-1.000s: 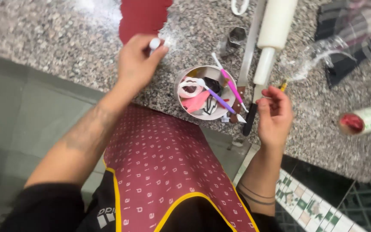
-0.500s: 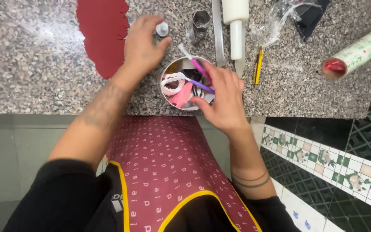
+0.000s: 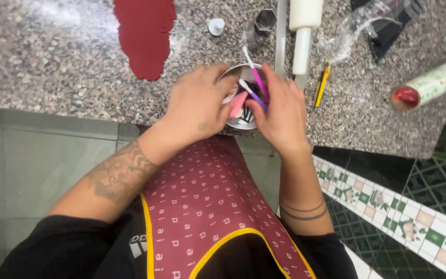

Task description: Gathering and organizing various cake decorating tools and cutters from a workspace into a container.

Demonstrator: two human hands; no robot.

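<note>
The fingers of the right hand (image 3: 284, 111) are pinched on a thin purple tool (image 3: 254, 96) in the round metal tin (image 3: 243, 121), at the speckled stone tabletop's (image 3: 52, 57) near edge. The left hand (image 3: 194, 106), moved off the small white cap (image 3: 216, 26) since before, is now curled loosely on the tin's rim. Flat red dough (image 3: 145, 33) and a smooth white rolling pin (image 3: 302, 31) are seen behind.

Quick count from where I'm standing: two hands, left (image 3: 194, 106) and right (image 3: 280, 111), both over one round metal tin (image 3: 243, 120) at the desk's near edge. One flat red rolled-out sheet (image 3: 144, 33), one small white cap (image 3: 216, 26), one hexagon metal cutter (image 3: 265, 20), one white rolling pin (image 3: 303, 28), one yellow pencil-like tool (image 3: 321, 85), one roll of wrap (image 3: 432, 82) by the right edge. Tools in the tin: a few sticks, can't count exactly.
</note>
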